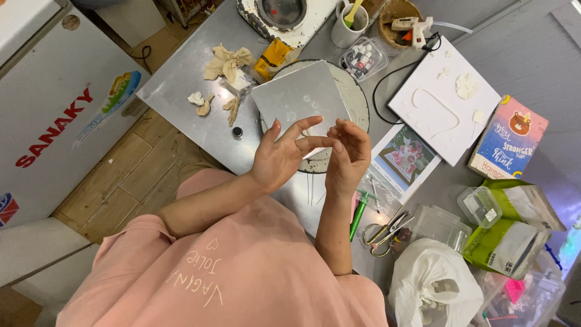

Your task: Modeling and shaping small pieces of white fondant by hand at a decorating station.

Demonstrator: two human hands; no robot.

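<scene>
Neither hand grips firmly: the left hand [279, 158] is spread open, fingers splayed, and the right hand [348, 154] is loosely curled with its fingertips meeting the left's, perhaps pinching something tiny and pale; too small to tell. Both hands hover just above the near edge of a flat grey square board [301, 97], which rests tilted on a round grey turntable [357, 97] on the metal tabletop [181, 85]. Faint white flower shapes show on the board.

Left of the board: crumpled beige tissue scraps [227, 62] and a small dark round cap [237, 132]. Beyond it: a white mug holding a yellow-green tool [348, 27], a clear box of small paint bottles [363, 59], a glue gun [411, 27]. To the right: a white square panel with raised white relief shapes [445, 106], a printed picture card [404, 158], a green pen [358, 213], scissors [384, 231], a white plastic bag [433, 283]. The person wears a pink shirt [242, 278].
</scene>
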